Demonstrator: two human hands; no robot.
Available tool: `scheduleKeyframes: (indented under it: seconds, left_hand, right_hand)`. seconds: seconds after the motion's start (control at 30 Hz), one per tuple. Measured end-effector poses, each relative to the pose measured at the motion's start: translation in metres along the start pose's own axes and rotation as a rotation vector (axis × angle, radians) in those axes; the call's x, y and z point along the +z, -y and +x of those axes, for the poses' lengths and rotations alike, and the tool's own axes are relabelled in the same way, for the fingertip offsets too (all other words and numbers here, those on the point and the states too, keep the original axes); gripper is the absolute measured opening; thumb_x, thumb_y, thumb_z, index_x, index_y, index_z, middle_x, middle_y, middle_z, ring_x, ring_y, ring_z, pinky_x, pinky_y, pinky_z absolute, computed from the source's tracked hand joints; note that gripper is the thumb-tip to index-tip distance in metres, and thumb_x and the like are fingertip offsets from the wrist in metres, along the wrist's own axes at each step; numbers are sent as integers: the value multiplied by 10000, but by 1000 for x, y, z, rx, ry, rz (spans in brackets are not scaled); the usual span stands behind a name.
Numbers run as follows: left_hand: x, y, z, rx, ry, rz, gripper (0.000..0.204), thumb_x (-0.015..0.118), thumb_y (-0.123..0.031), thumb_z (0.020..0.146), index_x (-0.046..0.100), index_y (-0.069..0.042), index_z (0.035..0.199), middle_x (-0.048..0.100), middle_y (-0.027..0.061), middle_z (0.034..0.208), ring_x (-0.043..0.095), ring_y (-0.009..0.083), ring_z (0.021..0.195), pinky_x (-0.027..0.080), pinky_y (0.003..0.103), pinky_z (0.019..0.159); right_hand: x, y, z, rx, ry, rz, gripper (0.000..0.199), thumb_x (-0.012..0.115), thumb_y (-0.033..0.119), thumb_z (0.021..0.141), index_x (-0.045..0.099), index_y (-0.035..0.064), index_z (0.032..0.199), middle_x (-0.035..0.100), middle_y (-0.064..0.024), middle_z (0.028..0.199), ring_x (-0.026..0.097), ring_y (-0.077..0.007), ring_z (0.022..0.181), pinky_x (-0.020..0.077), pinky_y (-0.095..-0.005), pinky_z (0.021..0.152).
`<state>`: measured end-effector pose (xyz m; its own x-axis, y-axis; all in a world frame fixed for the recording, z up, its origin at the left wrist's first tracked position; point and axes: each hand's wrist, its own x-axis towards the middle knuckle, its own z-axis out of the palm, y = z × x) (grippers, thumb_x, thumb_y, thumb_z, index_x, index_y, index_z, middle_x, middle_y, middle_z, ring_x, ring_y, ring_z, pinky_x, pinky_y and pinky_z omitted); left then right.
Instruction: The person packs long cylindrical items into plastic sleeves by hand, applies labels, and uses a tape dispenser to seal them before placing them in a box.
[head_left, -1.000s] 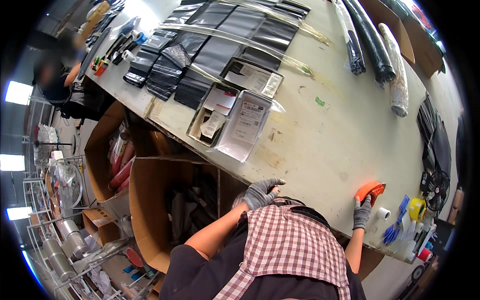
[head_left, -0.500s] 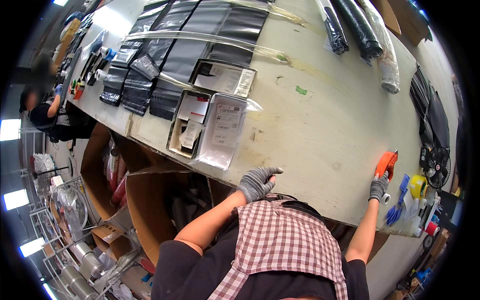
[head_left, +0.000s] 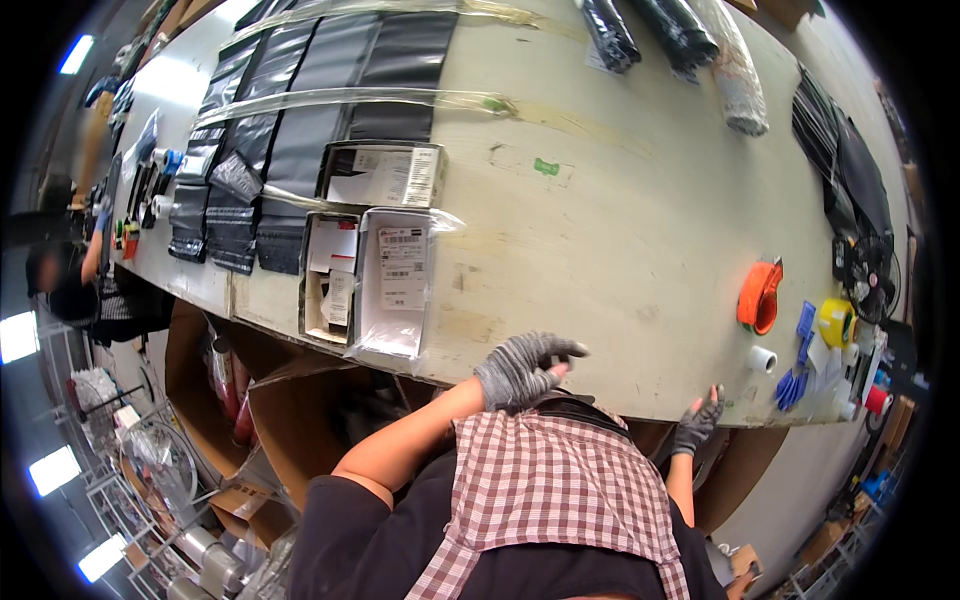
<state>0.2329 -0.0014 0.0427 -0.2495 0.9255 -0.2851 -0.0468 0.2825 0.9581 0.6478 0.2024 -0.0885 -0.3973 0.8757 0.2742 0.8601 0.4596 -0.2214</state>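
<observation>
Two gloved hands sit at the near edge of the worktable (head_left: 620,230), lower centre of frame: the left hand (head_left: 520,368) rests on the edge with fingers loosely spread, gripping nothing, and the right hand (head_left: 697,424) lies at the edge further right, fingers splayed and empty. Orange tape dispenser (head_left: 760,296) stands on the table at right of frame, above the right hand and well apart from it. Small white tape roll (head_left: 762,359) lies just below the dispenser.

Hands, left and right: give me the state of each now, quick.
Left hand: gloved, fingers loosely curled at the table edge, holding nothing.
Right hand: gloved, open at the table edge, empty; the orange tape dispenser lies apart from it.
</observation>
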Motion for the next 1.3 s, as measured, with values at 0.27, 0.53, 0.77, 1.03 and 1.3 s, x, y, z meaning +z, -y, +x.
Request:
scheduleKeyframes:
  seconds: [0.27, 0.53, 0.77, 1.03, 1.3]
  left_hand:
    - [-15, -223, 8, 735, 507, -563, 333, 626, -68, 820, 616, -54, 1153, 641, 111, 1071, 597, 248, 1041, 478, 345, 887]
    - [85, -231, 53, 621, 933, -576, 325, 611, -112, 841, 605, -44, 1158, 634, 115, 1085, 591, 244, 1042, 468, 343, 895]
    - [200, -235, 60, 538, 1169, -542, 326, 598, -151, 859, 595, -35, 1163, 627, 119, 1097, 585, 240, 1043, 459, 341, 902]
    - [373, -213, 70, 463, 1320, -459, 336, 583, -195, 879, 584, -24, 1169, 620, 123, 1110, 579, 236, 1045, 449, 339, 909]
    - [551, -117, 93, 295, 999, -195, 355, 568, -239, 900, 573, -14, 1175, 613, 127, 1124, 573, 231, 1046, 439, 337, 917]
  right_hand:
    - [-4, 11, 6, 107, -28, 67, 417, 565, 22, 763, 552, 95, 1173, 517, -126, 1247, 466, -314, 1182, 364, -415, 1020]
    - [-4, 3, 3, 89, -132, 103, 426, 502, 59, 709, 601, 136, 1116, 563, -89, 1192, 502, -310, 1127, 386, -423, 983]
    - [-5, -8, 2, 15, -129, 194, 428, 497, 155, 728, 581, 124, 1147, 536, -101, 1222, 481, -292, 1159, 360, -461, 1006]
    - [-5, -21, -12, 97, -211, 400, 283, 551, 150, 772, 608, 120, 1049, 590, -101, 1134, 542, -287, 1080, 408, -451, 955]
    - [12, -184, -167, 168, -12, 939, 162, 591, 91, 790, 635, 113, 944, 667, -82, 876, 627, -248, 899, 492, -369, 777]
